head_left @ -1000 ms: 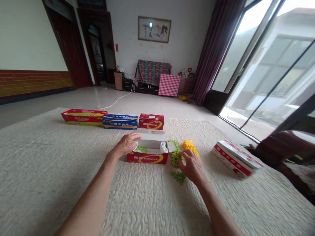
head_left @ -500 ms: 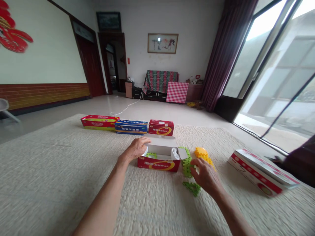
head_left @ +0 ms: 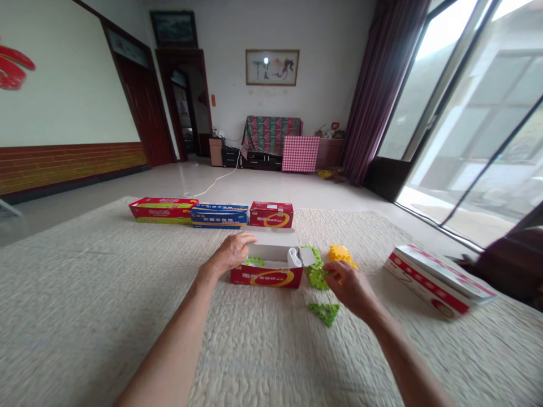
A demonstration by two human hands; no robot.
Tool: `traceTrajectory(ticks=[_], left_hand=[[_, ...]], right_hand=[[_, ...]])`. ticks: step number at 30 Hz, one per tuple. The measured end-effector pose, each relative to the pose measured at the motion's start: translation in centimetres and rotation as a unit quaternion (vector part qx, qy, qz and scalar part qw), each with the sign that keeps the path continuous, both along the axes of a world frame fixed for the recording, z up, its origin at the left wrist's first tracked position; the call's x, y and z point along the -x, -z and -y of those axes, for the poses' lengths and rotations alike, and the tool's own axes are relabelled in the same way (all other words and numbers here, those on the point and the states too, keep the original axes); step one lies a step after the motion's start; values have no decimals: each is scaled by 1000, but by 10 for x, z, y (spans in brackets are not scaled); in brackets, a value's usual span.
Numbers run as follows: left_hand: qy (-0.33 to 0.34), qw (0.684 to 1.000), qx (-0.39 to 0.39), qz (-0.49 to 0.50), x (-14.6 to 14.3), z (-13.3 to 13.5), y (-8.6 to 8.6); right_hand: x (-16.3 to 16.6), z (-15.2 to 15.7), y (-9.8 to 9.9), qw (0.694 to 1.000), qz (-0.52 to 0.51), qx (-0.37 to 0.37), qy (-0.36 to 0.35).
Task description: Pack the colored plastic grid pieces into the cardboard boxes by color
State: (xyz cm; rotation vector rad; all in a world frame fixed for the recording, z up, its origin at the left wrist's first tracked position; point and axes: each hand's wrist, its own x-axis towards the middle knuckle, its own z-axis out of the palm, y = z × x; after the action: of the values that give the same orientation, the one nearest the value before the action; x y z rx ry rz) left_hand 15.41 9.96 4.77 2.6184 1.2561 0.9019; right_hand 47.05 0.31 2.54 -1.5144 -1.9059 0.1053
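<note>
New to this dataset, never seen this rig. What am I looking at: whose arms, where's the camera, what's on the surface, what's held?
There is no machine here: a person works with two bare hands, filmed by a single camera worn on the head that looks forward and down, so the arms enter from the bottom edge. The surface is a cream quilted cover. The left hand rests on the left end of an open red box, which has a green piece inside. The right hand has its fingers on a green plastic piece; whether it is lifted off the cover I cannot tell. Nearby lie a green triangle piece and yellow pieces. Farther off, three closed boxes stand in a row, and a larger box lies to the right.
</note>
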Motion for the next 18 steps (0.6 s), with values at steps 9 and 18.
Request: traceTrajectory(ticks=[9,18], left_hand=[[0,1000,-3,-7,-1,2,-1],[-2,1000,7,25,0,1,0]], right_hand=[[35,21,-8,957,-25,231,-172],[58,35,-9,961,122,191,-157]])
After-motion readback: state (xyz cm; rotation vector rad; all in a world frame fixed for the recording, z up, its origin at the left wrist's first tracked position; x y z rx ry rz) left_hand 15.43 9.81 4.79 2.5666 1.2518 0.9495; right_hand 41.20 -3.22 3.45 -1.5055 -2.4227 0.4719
